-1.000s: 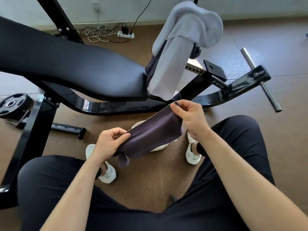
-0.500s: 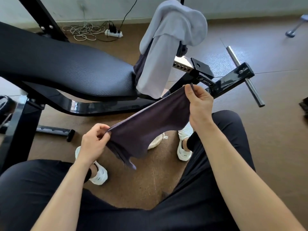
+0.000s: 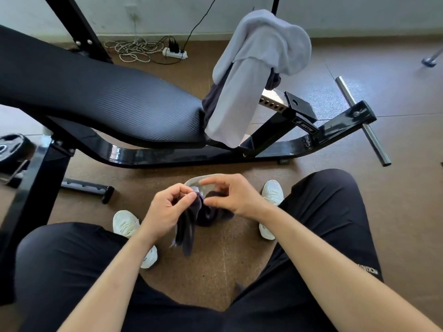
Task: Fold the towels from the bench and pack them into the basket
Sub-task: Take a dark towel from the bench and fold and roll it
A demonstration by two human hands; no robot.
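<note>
A dark purple towel (image 3: 191, 228) hangs bunched between my knees. My left hand (image 3: 167, 209) pinches its top edge between thumb and fingers. Beside it, my right hand (image 3: 235, 195) hovers with index finger and thumb stretched toward that pinch and a gap between them; the towel's other end droops under its palm. A pale grey curved rim (image 3: 203, 179), perhaps the basket, shows just behind my hands, and the rest of it is hidden. A light grey towel (image 3: 251, 68) is draped over the bench's foot end, with a dark cloth (image 3: 211, 101) beneath it.
The black padded bench (image 3: 96, 97) spans the view ahead, and its frame (image 3: 275, 130) ends in a steel bar (image 3: 362, 121) at the right. A weight plate (image 3: 9, 149) lies at the far left. A power strip (image 3: 175, 52) with cables sits by the wall.
The towel was stretched wide between both hands. My right hand has since come down to the left hand, so the towel now hangs doubled and bunched from the left pinch.
</note>
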